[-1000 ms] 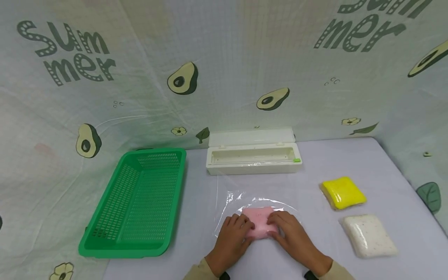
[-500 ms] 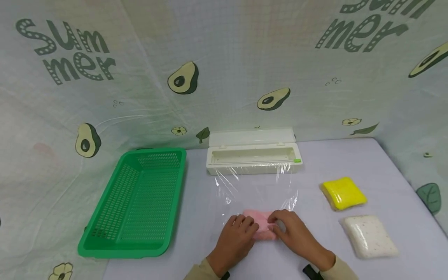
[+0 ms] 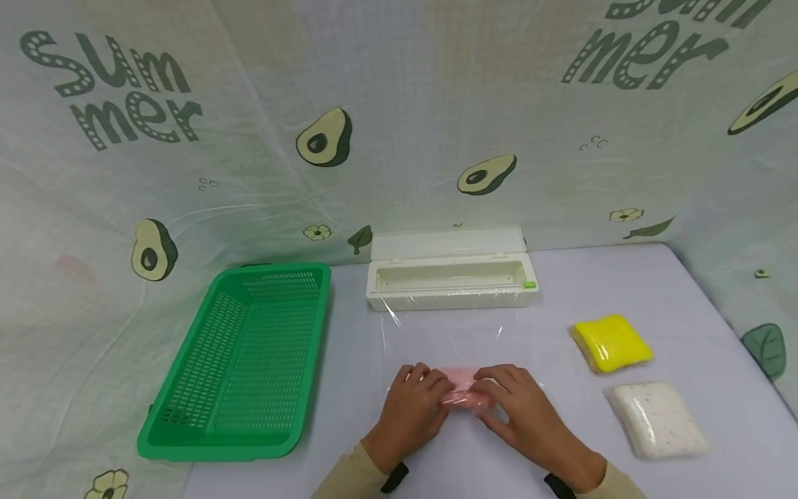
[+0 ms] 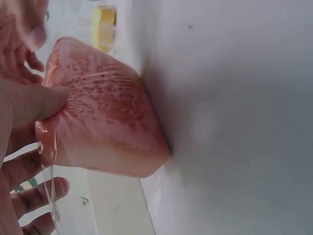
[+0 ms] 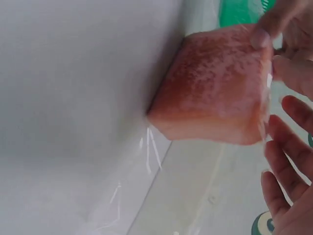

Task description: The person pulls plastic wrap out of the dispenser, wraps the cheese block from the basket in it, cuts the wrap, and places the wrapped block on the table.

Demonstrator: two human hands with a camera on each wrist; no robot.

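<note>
A soft-looking pink block (image 3: 460,380) lies at the front middle of the table, with clear cling film (image 3: 445,339) around it and spreading behind it. My left hand (image 3: 411,409) grips its left side; in the left wrist view the thumb presses film into the mottled pink face, drawing creases. From the right, my right hand (image 3: 524,416) holds the block's edge between thumb and curled fingers. The right wrist view has the block (image 5: 210,88) tilted up on its lower edge, with film running along the fingertips.
Behind the film stands a white cling film dispenser (image 3: 451,300), lid raised, with a green slider. A green basket (image 3: 318,346) is at left. On the right lie a yellow wrapped block (image 3: 611,343) and a white wrapped block (image 3: 657,419). A printed sheet hangs behind.
The pink block has been tipped up, so less of its top shows from above. Both hands have closed in on it, and film now folds over its near side.
</note>
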